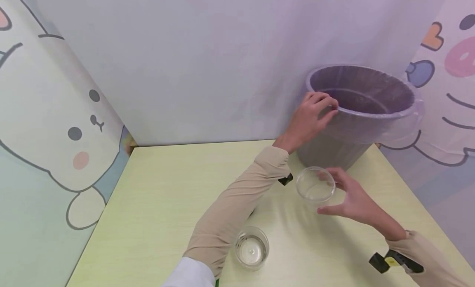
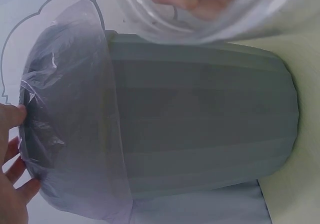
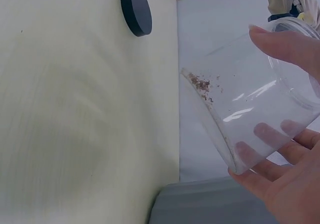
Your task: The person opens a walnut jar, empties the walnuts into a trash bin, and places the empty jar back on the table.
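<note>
My right hand [image 1: 350, 196] grips a clear plastic jar [image 1: 314, 188] above the table, thumb on one side and fingers on the other. In the right wrist view the jar [image 3: 245, 94] lies tilted, with brown crumbs [image 3: 201, 86] gathered at its bottom edge. At the near rim of a grey trash can [image 1: 330, 142], my left hand [image 1: 309, 116] pinches the edge of the thin translucent trash bag [image 2: 75, 114] folded over it. The left wrist view shows fingertips at that edge, with part of the hand out of frame.
A clear cup [image 1: 252, 250] with some liquid stands on the pale table [image 1: 159, 196], beside my left forearm. A round black lid [image 3: 136, 10] rests on the table in the right wrist view. Behind the table hangs a plain pale curtain [image 1: 185, 72].
</note>
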Motion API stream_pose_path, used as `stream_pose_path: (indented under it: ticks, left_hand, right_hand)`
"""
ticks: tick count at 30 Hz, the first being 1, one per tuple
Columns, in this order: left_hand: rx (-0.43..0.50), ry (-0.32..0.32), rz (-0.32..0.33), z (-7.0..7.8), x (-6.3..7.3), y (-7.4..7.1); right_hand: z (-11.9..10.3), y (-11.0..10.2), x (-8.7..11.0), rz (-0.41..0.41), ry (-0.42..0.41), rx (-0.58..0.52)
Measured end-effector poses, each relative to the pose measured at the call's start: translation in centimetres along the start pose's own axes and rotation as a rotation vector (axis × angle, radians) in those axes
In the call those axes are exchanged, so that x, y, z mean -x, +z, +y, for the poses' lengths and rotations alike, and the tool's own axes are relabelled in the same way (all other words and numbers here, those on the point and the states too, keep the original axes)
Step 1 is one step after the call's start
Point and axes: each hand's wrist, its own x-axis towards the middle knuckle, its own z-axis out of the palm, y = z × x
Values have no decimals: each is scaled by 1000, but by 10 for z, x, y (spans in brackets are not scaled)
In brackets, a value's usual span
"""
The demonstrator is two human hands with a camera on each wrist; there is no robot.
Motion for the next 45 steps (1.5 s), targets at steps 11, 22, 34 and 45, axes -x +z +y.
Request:
stream_pose_path:
  ticks: [11, 22, 34, 45]
  left_hand:
    - [18, 12, 19, -1, 1, 1]
    - [12, -7, -9, -1, 1, 1]
    - [0, -6, -16, -1, 1, 0]
    - [6, -12, -21, 0, 1, 0]
  right_hand:
    - [7, 16, -3, -20, -21, -7]
    - [-3, 33, -10, -45, 21, 18]
    - [17, 56, -19, -25, 27, -52]
    - [2, 73, -23, -44, 59, -142]
